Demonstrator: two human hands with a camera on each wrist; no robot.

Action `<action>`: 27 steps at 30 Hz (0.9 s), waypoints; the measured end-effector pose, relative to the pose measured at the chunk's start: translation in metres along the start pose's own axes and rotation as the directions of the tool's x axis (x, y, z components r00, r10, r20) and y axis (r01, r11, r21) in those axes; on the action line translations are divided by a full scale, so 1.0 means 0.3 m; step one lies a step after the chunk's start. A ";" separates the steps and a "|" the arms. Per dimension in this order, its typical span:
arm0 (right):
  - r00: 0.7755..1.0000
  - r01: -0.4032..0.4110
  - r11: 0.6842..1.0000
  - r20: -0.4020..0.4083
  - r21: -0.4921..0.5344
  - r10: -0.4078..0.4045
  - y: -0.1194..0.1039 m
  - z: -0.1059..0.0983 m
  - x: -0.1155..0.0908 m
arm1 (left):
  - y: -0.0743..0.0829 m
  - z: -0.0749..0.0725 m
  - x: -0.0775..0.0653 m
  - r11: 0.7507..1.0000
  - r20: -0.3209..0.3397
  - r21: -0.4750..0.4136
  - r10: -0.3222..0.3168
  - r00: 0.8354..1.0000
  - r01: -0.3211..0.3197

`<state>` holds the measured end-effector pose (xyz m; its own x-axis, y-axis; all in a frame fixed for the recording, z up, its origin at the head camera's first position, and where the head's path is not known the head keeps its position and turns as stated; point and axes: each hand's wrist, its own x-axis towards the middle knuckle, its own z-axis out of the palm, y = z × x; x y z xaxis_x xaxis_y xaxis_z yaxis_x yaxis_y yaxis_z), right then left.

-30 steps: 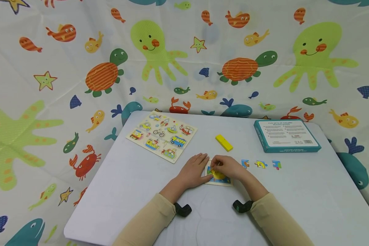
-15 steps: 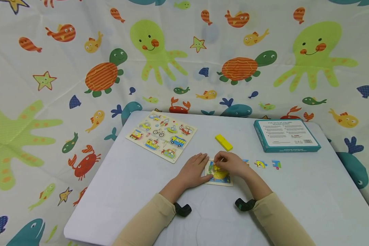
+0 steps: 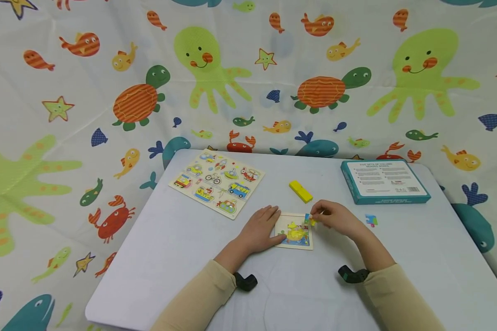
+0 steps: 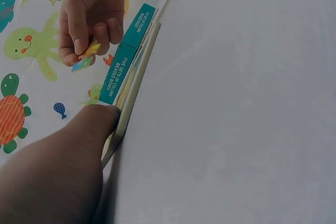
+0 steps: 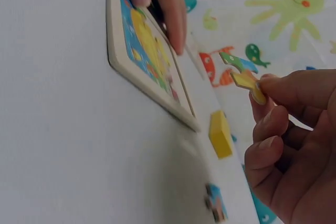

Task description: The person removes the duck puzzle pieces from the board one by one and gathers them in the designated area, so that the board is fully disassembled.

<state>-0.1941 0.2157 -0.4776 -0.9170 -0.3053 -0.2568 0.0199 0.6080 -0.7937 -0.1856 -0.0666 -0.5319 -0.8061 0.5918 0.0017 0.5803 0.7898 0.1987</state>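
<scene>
A small wooden jigsaw tray (image 3: 293,247) with a yellow and blue picture lies on the table; bare wood shows along its upper part. My left hand (image 3: 260,231) rests at its left side, fingers extended and thumb over the tray's edge. Just off the tray's upper right corner, my right hand (image 3: 335,217) pinches a jigsaw piece (image 5: 245,72) coloured green, blue and yellow, held above the table. Whether it is one piece or two together, I cannot tell. Another jigsaw piece (image 3: 371,220) lies to the right of that hand. The hand may hide other pieces.
A yellow block (image 3: 300,191) lies behind the tray. At the back left is a board with vehicle pictures (image 3: 217,183); at the back right, a teal box (image 3: 386,182). The white table (image 3: 170,271) meets a sea-animal cloth (image 3: 232,82) behind.
My right hand has moved right, from over the tray to its upper right corner, and now shows a piece in its fingers. More bare wood is visible. My left hand has stayed put.
</scene>
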 end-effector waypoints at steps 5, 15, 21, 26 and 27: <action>1.000 -0.015 1.000 -0.018 -0.015 0.015 0.038 -0.052 -0.035 | -0.001 0.002 0.001 1.000 0.003 0.007 -0.004 1.000 0.004; 0.998 -0.052 0.999 -0.017 -0.014 0.052 0.109 -0.097 -0.083 | 0.002 0.003 0.004 1.000 0.009 0.012 -0.004 1.000 0.003; 0.995 -0.097 0.995 -0.011 -0.030 0.097 0.144 -0.094 -0.098 | -0.001 0.008 0.004 1.000 0.003 0.004 0.000 1.000 0.000; 0.993 -0.117 0.992 -0.018 -0.045 0.117 0.163 -0.083 -0.098 | -0.004 0.009 0.004 1.000 -0.003 0.005 0.004 1.000 -0.004; 0.993 -0.120 0.992 -0.020 -0.044 0.119 0.166 -0.081 -0.097 | -0.005 0.009 0.005 1.000 -0.002 0.007 0.004 1.000 -0.004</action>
<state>-0.1761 0.2726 -0.4963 -0.9158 -0.2163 -0.3384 0.1118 0.6720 -0.7321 -0.1871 -0.0664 -0.5349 -0.8040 0.5946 0.0047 0.5843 0.7886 0.1916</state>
